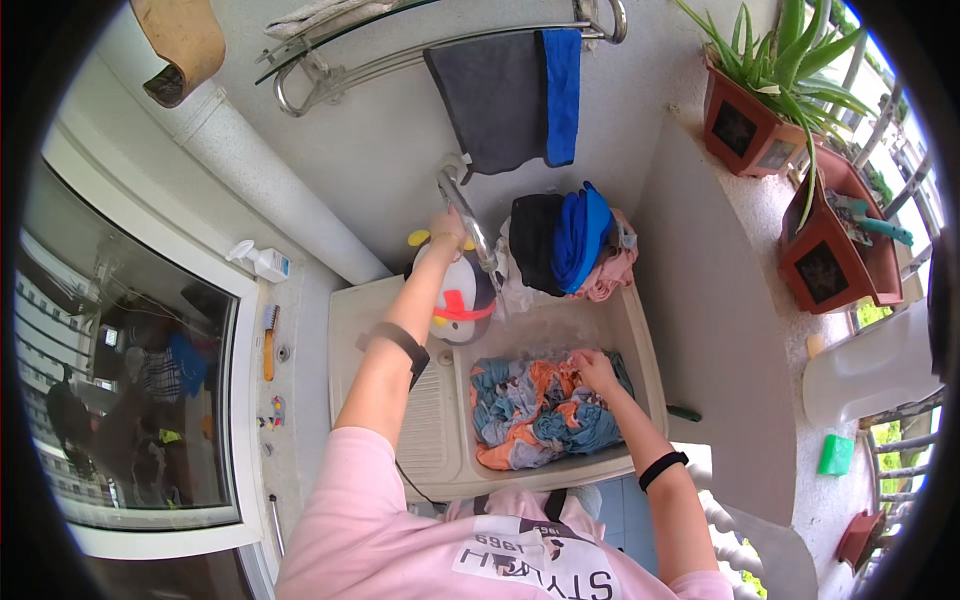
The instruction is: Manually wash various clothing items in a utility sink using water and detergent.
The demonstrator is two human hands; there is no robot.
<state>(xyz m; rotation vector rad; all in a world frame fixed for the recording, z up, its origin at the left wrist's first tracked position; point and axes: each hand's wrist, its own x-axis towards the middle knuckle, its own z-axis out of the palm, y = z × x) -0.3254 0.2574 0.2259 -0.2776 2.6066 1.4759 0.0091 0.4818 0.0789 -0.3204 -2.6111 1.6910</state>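
Note:
My left hand [448, 227] is raised at the wall faucet [471, 217], its fingers partly hidden near the tap's base; whether it grips the handle I cannot tell. Water runs from the spout into the laundry sink [649, 337]. My right hand [592, 370] has its fingers closed on a bunched wet cloth [559, 409] with blue, orange and grey parts, lying in the basin. Beneath my left forearm stands a penguin-shaped plush or container [461, 292] with a red band. Behind the basin, folded black and blue fabric [581, 240] lies on pink fabric [611, 270].
A ribbed washboard slope [424, 427] forms the sink's left part. On the left ledge are a spray bottle [270, 264] and a brush [269, 343]. A grey and blue towel [502, 101] hangs from the rack. Potted plants [757, 127] and a translucent jug [862, 367] stand on the right ledge.

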